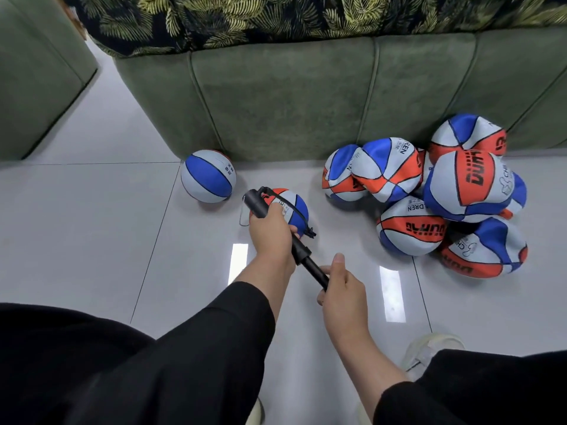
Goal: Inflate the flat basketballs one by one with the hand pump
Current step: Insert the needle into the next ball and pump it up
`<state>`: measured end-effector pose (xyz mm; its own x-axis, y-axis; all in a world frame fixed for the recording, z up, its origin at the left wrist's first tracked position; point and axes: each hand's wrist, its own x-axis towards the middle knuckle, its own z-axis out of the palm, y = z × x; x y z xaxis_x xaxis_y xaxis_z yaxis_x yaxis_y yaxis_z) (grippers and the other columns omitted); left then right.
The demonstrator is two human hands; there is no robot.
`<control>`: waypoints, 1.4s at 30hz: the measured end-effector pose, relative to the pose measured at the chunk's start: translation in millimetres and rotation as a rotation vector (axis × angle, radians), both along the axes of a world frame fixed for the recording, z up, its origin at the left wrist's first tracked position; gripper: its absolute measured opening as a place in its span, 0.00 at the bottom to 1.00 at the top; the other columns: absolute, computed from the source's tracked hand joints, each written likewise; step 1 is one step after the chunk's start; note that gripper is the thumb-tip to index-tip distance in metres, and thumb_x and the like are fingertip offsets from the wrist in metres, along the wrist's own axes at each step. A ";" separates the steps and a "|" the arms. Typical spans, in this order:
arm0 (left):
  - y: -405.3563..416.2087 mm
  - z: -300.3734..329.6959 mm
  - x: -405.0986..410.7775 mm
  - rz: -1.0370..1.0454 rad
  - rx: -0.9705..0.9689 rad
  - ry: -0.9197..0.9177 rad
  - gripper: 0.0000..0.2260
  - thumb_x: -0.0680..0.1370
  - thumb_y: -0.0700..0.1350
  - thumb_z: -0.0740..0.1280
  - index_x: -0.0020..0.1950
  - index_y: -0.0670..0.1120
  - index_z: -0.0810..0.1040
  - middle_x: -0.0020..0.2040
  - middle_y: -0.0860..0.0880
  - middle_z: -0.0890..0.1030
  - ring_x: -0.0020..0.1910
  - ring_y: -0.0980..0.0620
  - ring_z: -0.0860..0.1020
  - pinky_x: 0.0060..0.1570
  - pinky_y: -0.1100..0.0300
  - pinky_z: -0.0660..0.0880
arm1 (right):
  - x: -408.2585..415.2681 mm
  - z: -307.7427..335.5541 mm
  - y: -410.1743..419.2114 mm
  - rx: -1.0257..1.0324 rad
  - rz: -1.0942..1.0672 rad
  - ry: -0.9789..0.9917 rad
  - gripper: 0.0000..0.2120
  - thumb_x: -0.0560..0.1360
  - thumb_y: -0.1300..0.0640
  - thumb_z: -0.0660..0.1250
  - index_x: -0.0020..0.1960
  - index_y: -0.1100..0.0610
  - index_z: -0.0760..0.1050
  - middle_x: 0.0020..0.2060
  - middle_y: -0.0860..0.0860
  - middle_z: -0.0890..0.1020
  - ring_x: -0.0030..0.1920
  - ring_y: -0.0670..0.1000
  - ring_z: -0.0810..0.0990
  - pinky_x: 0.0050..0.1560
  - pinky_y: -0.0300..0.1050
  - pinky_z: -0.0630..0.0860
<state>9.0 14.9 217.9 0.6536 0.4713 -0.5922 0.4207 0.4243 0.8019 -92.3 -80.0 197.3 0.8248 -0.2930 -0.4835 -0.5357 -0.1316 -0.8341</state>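
Note:
A black hand pump (302,251) slants over the floor, its far end at a small red, white and blue basketball (293,208). My left hand (271,230) grips the pump's barrel right over that ball. My right hand (340,285) grips the pump's handle at the near end, thumb up, with the rod partly drawn out. A thin black hose loops from the pump's top round the ball. A round blue and white basketball (208,176) lies to the left by the sofa. Several crumpled flat basketballs (435,191) are heaped at the right.
A green sofa (306,96) with a leaf-print cover runs along the back, and a second green seat (36,72) stands at the left. The floor is glossy white tile (101,228). My black-trousered knees and a white shoe (429,351) fill the near edge.

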 end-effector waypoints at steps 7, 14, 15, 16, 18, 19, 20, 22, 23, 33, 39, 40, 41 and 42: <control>15.1 0.0 11.8 0.023 0.018 0.011 0.10 0.81 0.48 0.65 0.60 0.45 0.76 0.27 0.49 0.74 0.25 0.52 0.71 0.25 0.64 0.70 | -14.6 -9.1 -9.5 0.052 -0.022 0.018 0.25 0.85 0.39 0.50 0.53 0.52 0.81 0.27 0.51 0.75 0.28 0.48 0.73 0.34 0.43 0.70; -1.6 2.6 -2.5 0.012 0.037 -0.036 0.09 0.81 0.46 0.62 0.60 0.52 0.75 0.33 0.45 0.73 0.26 0.51 0.71 0.29 0.60 0.74 | -0.9 -5.8 -3.4 0.025 -0.038 0.007 0.26 0.85 0.37 0.47 0.52 0.49 0.81 0.29 0.52 0.79 0.34 0.52 0.79 0.38 0.44 0.71; -5.4 3.4 -5.3 0.005 0.035 -0.039 0.06 0.81 0.45 0.62 0.56 0.52 0.75 0.34 0.43 0.73 0.27 0.50 0.71 0.31 0.59 0.73 | 1.0 -4.5 -2.3 0.023 -0.037 0.003 0.26 0.85 0.37 0.47 0.52 0.49 0.81 0.29 0.52 0.79 0.34 0.52 0.79 0.38 0.44 0.71; -9.5 4.8 -8.7 -0.008 0.036 -0.041 0.03 0.80 0.44 0.61 0.51 0.52 0.74 0.34 0.43 0.73 0.27 0.49 0.70 0.32 0.59 0.73 | 2.6 -3.1 -1.4 0.019 -0.036 0.000 0.26 0.85 0.37 0.47 0.51 0.48 0.80 0.29 0.53 0.79 0.34 0.52 0.79 0.38 0.45 0.71; -18.1 6.3 -15.0 -0.037 0.044 -0.052 0.05 0.80 0.43 0.61 0.46 0.53 0.72 0.33 0.43 0.72 0.27 0.48 0.70 0.30 0.60 0.72 | 6.1 0.8 -0.5 0.012 -0.033 -0.001 0.26 0.85 0.38 0.47 0.46 0.48 0.80 0.29 0.53 0.79 0.33 0.53 0.78 0.38 0.45 0.71; -22.0 6.1 -18.0 -0.051 0.046 -0.052 0.05 0.80 0.42 0.61 0.46 0.52 0.72 0.32 0.44 0.72 0.27 0.48 0.70 0.30 0.60 0.72 | 7.9 3.0 -0.3 0.006 -0.029 0.000 0.28 0.85 0.38 0.47 0.44 0.51 0.79 0.29 0.53 0.78 0.33 0.54 0.77 0.37 0.45 0.71; -25.1 5.4 -20.6 -0.063 0.045 -0.045 0.04 0.80 0.43 0.61 0.47 0.51 0.72 0.31 0.45 0.72 0.27 0.48 0.70 0.29 0.60 0.72 | 9.2 4.4 -0.5 -0.005 -0.023 -0.002 0.30 0.85 0.38 0.47 0.41 0.55 0.78 0.29 0.54 0.78 0.33 0.54 0.76 0.37 0.46 0.70; -28.4 5.1 -24.7 -0.070 0.033 -0.028 0.02 0.80 0.43 0.62 0.49 0.48 0.73 0.30 0.45 0.73 0.27 0.48 0.71 0.30 0.59 0.72 | 10.2 6.0 -1.0 -0.026 -0.015 -0.007 0.32 0.85 0.38 0.47 0.37 0.59 0.73 0.30 0.55 0.77 0.33 0.55 0.74 0.37 0.47 0.70; -28.2 5.0 -25.4 -0.071 0.022 -0.020 0.02 0.80 0.43 0.62 0.49 0.47 0.73 0.30 0.45 0.73 0.27 0.48 0.71 0.31 0.59 0.73 | 10.0 6.5 -1.0 -0.033 -0.011 -0.013 0.32 0.85 0.38 0.47 0.37 0.59 0.72 0.30 0.55 0.77 0.33 0.55 0.73 0.37 0.47 0.69; 3.8 5.5 5.3 0.007 0.038 0.019 0.07 0.82 0.48 0.65 0.58 0.48 0.75 0.30 0.48 0.74 0.25 0.52 0.72 0.24 0.64 0.71 | -8.1 0.2 -3.3 0.049 -0.022 0.003 0.25 0.84 0.37 0.49 0.51 0.49 0.80 0.29 0.51 0.78 0.33 0.51 0.77 0.38 0.44 0.71; 19.6 7.5 13.3 0.013 0.041 0.009 0.07 0.81 0.48 0.64 0.56 0.46 0.74 0.23 0.52 0.73 0.20 0.56 0.70 0.25 0.64 0.70 | -12.8 -8.4 -4.2 0.017 -0.015 0.011 0.26 0.84 0.36 0.48 0.51 0.48 0.80 0.35 0.51 0.81 0.41 0.53 0.81 0.44 0.47 0.76; 17.9 8.0 11.8 0.006 0.036 0.012 0.07 0.81 0.48 0.64 0.56 0.46 0.74 0.24 0.51 0.73 0.21 0.55 0.70 0.24 0.65 0.70 | -11.3 -9.0 -3.4 0.011 -0.019 0.011 0.26 0.83 0.35 0.48 0.51 0.48 0.80 0.39 0.50 0.82 0.45 0.54 0.82 0.49 0.50 0.79; 14.8 7.8 9.7 -0.001 0.034 0.020 0.08 0.82 0.48 0.64 0.57 0.46 0.74 0.26 0.50 0.73 0.22 0.54 0.70 0.23 0.66 0.70 | -9.7 -9.9 -2.8 0.006 -0.025 0.010 0.27 0.83 0.34 0.47 0.51 0.47 0.80 0.40 0.50 0.82 0.47 0.55 0.82 0.53 0.52 0.79; 10.5 7.7 6.7 -0.006 0.036 0.022 0.09 0.82 0.48 0.64 0.59 0.46 0.75 0.28 0.48 0.74 0.23 0.53 0.71 0.23 0.66 0.70 | -7.9 -9.7 -2.5 0.001 -0.032 0.011 0.27 0.83 0.34 0.47 0.51 0.46 0.80 0.41 0.51 0.82 0.48 0.56 0.82 0.55 0.54 0.79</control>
